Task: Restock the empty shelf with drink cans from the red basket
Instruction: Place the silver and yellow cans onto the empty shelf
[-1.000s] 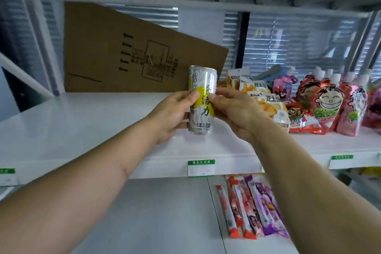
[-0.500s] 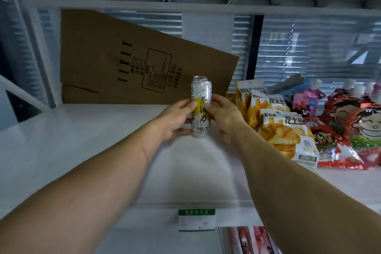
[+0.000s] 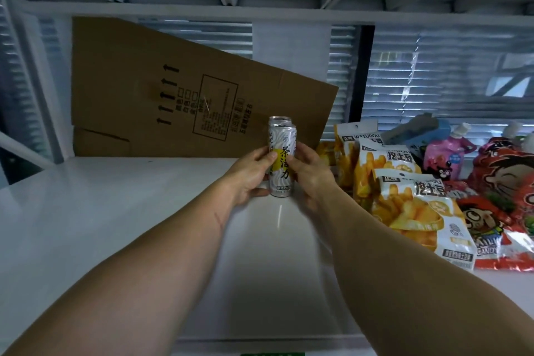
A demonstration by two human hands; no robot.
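While both bare forearms reach in over the white shelf, the left hand and right hand close from either side on a slim drink can, each grip narrow and wrapped to the can's width: left thumb laid across the yellow patch on the front, right thumb meeting it from the other side, remaining fingers curled behind and out of sight. The can stands upright between the two palms, its base at or just on the shelf surface; contact with the shelf cannot be confirmed, though a faint reflection runs below it. A second can top shows directly behind the first, so two cans may be held in line; cannot tell for certain. Can is silver-white with a grey wave pattern and large black Chinese characters on yellow, reading 茶活力; small print on a band near the base is too fine to read. Behind the can, a flattened cardboard sheet leans against the back, printed with arrows and a boxed block of text, illegible. Just right of the right hand lie orange snack bags, the rearmost one lettered "WATUDOU". Further right, red candy packets with cartoon faces, one marked "CANDY", and spouted drink pouches.
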